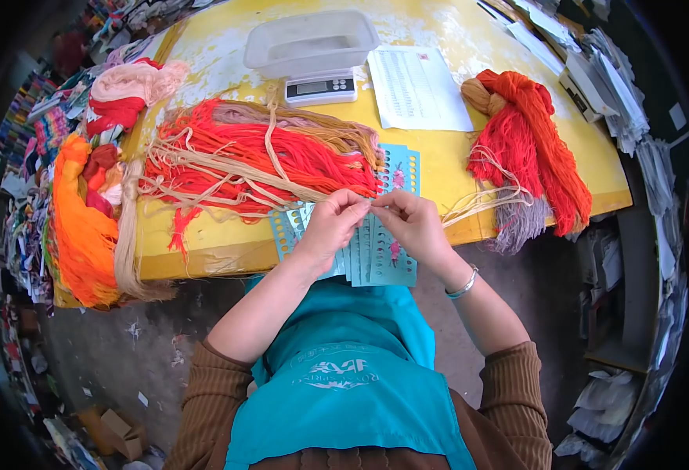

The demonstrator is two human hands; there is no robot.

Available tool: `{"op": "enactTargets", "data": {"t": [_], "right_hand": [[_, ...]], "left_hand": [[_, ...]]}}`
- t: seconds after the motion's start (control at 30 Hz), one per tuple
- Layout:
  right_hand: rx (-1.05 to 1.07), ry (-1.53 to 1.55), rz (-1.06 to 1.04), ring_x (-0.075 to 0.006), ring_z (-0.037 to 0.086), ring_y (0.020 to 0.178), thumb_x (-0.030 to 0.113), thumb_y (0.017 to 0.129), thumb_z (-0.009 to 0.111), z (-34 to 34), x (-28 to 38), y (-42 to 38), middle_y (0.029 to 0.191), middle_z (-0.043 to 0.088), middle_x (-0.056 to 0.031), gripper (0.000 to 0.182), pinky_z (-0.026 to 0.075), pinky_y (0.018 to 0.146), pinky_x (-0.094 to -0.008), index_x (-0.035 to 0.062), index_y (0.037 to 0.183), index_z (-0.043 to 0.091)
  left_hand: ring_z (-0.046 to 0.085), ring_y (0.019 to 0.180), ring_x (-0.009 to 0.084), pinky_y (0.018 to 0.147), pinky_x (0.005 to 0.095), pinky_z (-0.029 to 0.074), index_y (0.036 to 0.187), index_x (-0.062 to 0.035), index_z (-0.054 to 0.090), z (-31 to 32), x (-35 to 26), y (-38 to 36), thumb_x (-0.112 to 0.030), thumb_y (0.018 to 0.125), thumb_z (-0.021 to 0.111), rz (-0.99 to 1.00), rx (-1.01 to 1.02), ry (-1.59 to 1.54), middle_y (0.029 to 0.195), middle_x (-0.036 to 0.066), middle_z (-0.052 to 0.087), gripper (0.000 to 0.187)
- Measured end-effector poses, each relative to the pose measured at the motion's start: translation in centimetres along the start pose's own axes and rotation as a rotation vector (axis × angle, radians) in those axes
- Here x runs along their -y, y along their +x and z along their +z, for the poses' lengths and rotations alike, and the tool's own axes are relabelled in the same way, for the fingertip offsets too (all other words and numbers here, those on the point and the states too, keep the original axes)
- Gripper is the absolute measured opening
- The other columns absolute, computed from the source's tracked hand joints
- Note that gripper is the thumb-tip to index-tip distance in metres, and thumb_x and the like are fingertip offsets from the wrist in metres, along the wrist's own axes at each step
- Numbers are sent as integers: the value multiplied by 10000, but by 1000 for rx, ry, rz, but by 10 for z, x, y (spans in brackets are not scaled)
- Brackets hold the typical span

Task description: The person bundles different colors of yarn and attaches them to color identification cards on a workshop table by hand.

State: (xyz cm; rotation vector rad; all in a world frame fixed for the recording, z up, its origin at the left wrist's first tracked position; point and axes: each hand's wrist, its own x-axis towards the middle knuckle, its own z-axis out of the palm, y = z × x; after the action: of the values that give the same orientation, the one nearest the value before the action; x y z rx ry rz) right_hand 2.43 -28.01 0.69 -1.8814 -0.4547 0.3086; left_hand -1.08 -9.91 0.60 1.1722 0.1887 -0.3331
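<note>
Above the blue punched cards [391, 262] at the table's front edge, my two hands meet fingertip to fingertip. My left hand [335, 223] is closed in a pinch, and my right hand [413, 223] pinches just beside it. What lies between the fingertips is too small to make out. The cards have rows of holes and pink printed figures, and they overlap in a loose pile. Red thread [243, 157] lies in a wide bundle left of my hands, with beige strands [266, 182] across it, reaching close to my left hand.
A clear plastic tub [311, 41] sits on a scale [321, 88] at the back. Right of it lies a printed sheet [419, 90]. Red and orange skeins [532, 141] hang over the right edge, orange and beige ones [86, 227] over the left. Papers are stacked far right.
</note>
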Motion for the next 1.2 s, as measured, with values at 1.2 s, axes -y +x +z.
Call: {"op": "enactTargets", "data": {"t": [1.2], "right_hand": [[-165, -76, -35, -219, 680, 709, 93, 817, 649, 2, -33, 20, 763, 680, -132, 104, 534, 680, -321, -2, 860, 641]], "left_hand": [[350, 467, 19, 394, 202, 223, 1073, -53, 621, 6, 5, 25, -87, 902, 540, -116, -135, 341, 732, -29, 576, 192]]}}
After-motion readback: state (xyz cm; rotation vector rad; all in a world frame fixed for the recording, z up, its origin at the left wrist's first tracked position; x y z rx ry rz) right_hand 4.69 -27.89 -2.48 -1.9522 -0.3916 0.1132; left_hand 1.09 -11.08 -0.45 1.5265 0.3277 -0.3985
